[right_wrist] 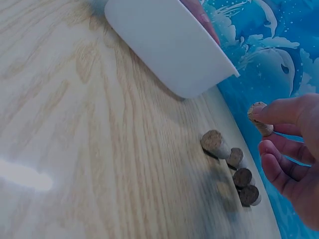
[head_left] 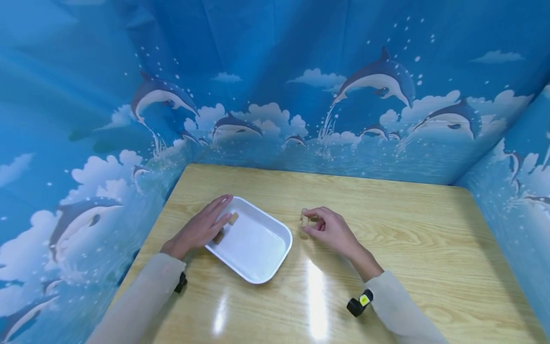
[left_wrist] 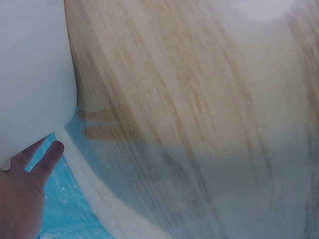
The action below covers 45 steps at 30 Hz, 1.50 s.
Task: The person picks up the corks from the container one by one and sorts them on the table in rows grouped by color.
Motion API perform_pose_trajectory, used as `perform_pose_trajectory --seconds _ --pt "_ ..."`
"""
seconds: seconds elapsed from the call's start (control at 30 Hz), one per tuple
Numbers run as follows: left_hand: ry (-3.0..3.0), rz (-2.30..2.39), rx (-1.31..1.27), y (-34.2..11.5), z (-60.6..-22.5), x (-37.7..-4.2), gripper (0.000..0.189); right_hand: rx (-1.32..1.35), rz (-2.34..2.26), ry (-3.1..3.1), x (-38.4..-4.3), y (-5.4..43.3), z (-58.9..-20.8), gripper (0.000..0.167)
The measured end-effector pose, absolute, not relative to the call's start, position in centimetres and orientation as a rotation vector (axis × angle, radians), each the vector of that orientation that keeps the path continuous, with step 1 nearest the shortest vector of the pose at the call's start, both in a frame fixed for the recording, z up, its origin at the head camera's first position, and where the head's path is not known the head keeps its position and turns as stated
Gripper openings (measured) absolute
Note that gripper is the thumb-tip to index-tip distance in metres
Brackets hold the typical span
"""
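My left hand [head_left: 204,224] holds the rim of a white plastic tray [head_left: 255,274], with the thumb over the inside and the fingers along the outer left side. Two corks lie in the tray: one cork [head_left: 233,219] just beyond the thumb, another [head_left: 217,237] partly covered by the hand. To the right of the tray, my right hand [head_left: 335,231] pinches a cork [right_wrist: 260,119] between thumb and fingers, raised above the table. Below it several more corks [right_wrist: 214,143] are on the wood, showing round brown ends. The left wrist view shows only part of the left hand [left_wrist: 22,199].
A light wood-grain table [head_left: 429,239] reflects bright light near its front. A blue curtain [head_left: 275,71] printed with dolphins and clouds encloses the back, left and right sides. A dark wrist camera [head_left: 356,306] sits by the right sleeve.
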State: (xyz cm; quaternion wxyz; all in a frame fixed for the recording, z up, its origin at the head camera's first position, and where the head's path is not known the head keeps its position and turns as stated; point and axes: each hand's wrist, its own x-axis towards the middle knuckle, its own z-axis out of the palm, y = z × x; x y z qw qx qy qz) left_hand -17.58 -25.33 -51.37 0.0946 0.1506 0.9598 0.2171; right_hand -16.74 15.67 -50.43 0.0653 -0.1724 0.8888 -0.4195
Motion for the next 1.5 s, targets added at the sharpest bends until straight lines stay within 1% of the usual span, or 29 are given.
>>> perform_pose_trajectory --seconds 0.3,0.57,0.87,1.13,1.5 --pt "2.843 0.654 0.455 -25.4 -51.3 -17.6 0.071 -0.49 -1.26 2.681 -16.4 16.8 -51.7 0.044" --pt "2.843 0.652 0.457 -25.4 -51.3 -17.6 0.072 -0.457 -1.226 2.683 -16.2 17.6 -52.9 0.04" --pt "2.835 0.659 0.449 -25.4 -51.2 -17.5 0.071 -0.422 -1.169 2.686 -16.3 17.8 -54.0 0.041" --pt "2.827 0.65 0.418 -25.3 -51.1 -17.5 0.071 -0.484 -1.132 2.714 -16.6 17.8 -54.2 0.042" --pt "2.819 0.665 0.409 -25.3 -51.1 -17.5 0.072 -0.504 -1.124 2.716 -16.7 17.9 -54.5 0.044"
